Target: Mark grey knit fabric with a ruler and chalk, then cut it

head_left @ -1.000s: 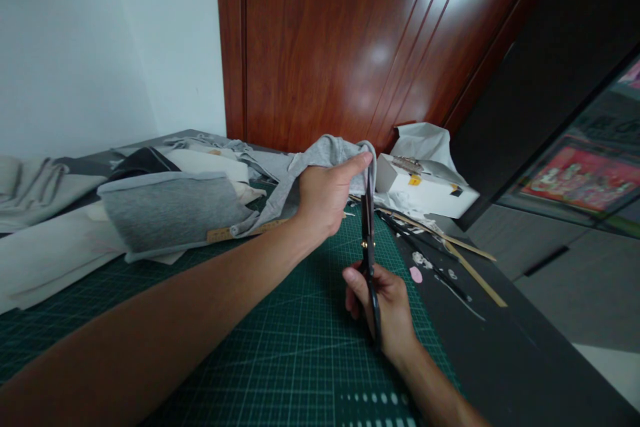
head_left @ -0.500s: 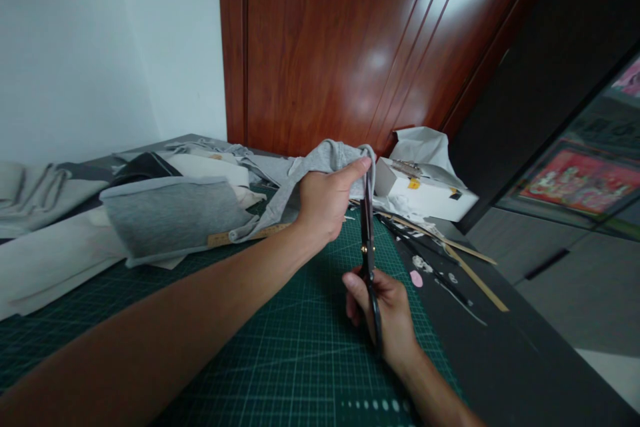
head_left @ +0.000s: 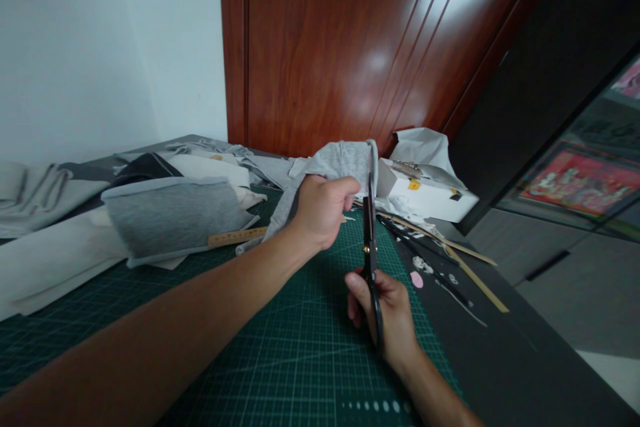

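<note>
My left hand [head_left: 324, 208] is closed on a piece of grey fabric [head_left: 343, 159], raised above the green cutting mat [head_left: 300, 347]. The cloth drapes behind the hand and trails down to the left. In my right hand [head_left: 387, 310] is a pair of black scissors [head_left: 370, 240], held upright with the blades pointing away from me. Their tips reach the rolled right edge of the fabric, and the blades look nearly closed together. My right fingers are wrapped around the handles, partly hidden by them.
Left on the mat lie another grey fabric piece [head_left: 175, 220], white cloth [head_left: 55, 260] and a wooden ruler [head_left: 235, 237]. A white box [head_left: 425, 190] stands at the back right. Strips and scraps, including a pink one [head_left: 417, 279], lie on the dark table [head_left: 505, 360]. Behind is a reddish wooden door [head_left: 325, 47].
My left hand has shifted slightly down and left from the fabric's right edge, its thumb now lower. The grey fabric is spread flatter beside the blades. My right hand and scissors have barely moved.
</note>
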Demonstrator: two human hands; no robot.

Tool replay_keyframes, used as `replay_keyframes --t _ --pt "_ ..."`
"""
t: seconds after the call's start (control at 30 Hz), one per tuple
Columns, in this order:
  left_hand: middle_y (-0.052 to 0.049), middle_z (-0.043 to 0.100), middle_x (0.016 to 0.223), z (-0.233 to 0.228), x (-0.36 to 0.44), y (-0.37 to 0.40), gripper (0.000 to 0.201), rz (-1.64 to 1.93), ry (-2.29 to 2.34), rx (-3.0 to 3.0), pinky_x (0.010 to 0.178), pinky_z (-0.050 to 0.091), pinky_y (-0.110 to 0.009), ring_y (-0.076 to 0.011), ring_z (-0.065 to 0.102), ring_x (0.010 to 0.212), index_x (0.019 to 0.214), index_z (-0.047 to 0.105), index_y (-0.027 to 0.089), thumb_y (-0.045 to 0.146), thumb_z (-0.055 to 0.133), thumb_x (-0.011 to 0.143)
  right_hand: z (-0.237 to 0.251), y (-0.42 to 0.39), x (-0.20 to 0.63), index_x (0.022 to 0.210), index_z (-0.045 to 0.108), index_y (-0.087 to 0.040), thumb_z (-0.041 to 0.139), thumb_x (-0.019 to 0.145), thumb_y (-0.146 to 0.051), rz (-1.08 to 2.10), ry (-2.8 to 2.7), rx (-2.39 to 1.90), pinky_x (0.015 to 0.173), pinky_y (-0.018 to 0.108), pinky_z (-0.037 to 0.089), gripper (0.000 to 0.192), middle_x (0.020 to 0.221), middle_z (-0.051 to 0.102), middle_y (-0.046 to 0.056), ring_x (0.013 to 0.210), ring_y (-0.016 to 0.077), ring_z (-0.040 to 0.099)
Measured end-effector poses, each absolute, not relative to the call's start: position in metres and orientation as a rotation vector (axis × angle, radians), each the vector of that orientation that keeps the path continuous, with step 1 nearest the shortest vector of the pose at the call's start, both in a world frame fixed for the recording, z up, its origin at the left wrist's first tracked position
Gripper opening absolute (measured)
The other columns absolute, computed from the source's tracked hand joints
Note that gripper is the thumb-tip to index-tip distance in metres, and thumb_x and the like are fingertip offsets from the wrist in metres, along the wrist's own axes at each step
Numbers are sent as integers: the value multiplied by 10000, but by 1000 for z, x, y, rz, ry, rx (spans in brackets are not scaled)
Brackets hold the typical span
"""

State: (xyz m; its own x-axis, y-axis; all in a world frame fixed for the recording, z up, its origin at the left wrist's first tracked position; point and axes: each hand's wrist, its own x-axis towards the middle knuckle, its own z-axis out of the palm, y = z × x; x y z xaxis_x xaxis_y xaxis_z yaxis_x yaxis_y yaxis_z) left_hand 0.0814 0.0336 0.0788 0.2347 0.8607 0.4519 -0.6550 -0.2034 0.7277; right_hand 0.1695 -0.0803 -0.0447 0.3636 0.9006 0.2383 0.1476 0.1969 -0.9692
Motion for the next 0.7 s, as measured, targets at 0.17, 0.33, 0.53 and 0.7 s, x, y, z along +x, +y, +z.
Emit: replay_keyframes --t 0.17,0.33,0.53,0.7 --pt "59 340 392 74 77 25 344 1360 288 1153 540 271 -306 -79 335 451 351 420 219 180 672 582 -44 -82 168 752 673 -181 798 829 -583 710 -1099 -1250 365 183 369 428 471 593 -27 368 91 492" --pt "65 325 405 73 75 17 366 1329 290 1199 561 296 -304 -89 353 477 358 403 224 179 676 598 -40 -83 167 734 659 -180 812 803 -598 705 -1111 -1222 359 186 377 451 468 592 -24 365 93 494" --pt "64 328 413 71 73 16 370 1305 327 1245 556 296 -298 -97 375 486 364 410 225 185 681 613 -38 -84 168 719 652 -181 841 756 -608 720 -1112 -1191 368 199 403 469 489 602 -18 383 104 513" --pt "65 348 421 67 70 16 395 1269 366 1277 553 317 -297 -96 369 476 373 448 227 223 733 648 -40 -84 169 739 664 -181 837 775 -586 740 -1103 -1164 365 200 406 442 497 611 -16 385 107 518"
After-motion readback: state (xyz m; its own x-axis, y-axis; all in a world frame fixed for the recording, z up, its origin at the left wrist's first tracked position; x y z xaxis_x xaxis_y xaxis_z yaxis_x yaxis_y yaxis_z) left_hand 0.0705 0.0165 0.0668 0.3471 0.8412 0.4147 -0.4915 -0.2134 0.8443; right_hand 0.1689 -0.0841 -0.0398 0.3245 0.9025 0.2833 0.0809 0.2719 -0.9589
